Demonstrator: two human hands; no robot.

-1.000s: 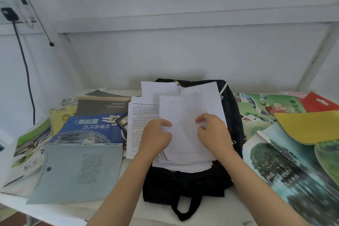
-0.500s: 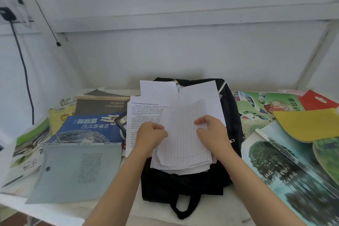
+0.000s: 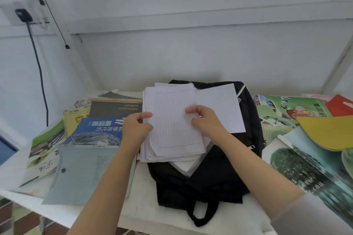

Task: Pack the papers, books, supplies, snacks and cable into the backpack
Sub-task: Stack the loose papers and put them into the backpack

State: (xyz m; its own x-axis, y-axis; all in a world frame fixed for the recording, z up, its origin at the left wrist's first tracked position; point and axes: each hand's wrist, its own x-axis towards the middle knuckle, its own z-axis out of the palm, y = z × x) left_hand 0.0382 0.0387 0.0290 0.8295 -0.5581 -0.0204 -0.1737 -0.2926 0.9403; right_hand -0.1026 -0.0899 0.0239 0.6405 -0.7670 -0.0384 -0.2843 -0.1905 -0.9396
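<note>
Where the papers (image 3: pixel 172 124) are: a stack with a lined sheet on top, held over the far half of the backpack, about the middle of the bench.
Left hand (image 3: pixel 136 129): grips the left edge of the stack, thumb on top, fingers curled underneath.
Right hand (image 3: pixel 205 120): pinches the right edge of the lined sheet, fingers bent tight round it.
Loose white sheet (image 3: pixel 219 108): sticks out to the right behind the right hand, over the backpack.
Backpack (image 3: pixel 210 181): black, lying flat, carry loop toward the near edge; whether it is unzipped I cannot tell.
Bench (image 3: pixel 145 213): white, set against a white wall.
Blue book (image 3: pixel 97 129): left of the stack, just beside the left hand.
Grey-blue booklet (image 3: pixel 80 173): nearer the front edge, overlapping the blue book, under the left forearm.
Dark grey book (image 3: pixel 114 108): behind the blue book, toward the far edge.
Yellow booklet (image 3: pixel 75 120): partly under the dark grey book, left side.
Green picture book (image 3: pixel 290 108): right of the backpack, far side.
Yellow sheet (image 3: pixel 328 131): on top of the right-hand pile.
Red packet (image 3: pixel 340 106): far right corner.
Tree-cover book (image 3: pixel 298 168): right side, near edge.
Black cable (image 3: pixel 41 82): hangs down the wall above the left end.
</note>
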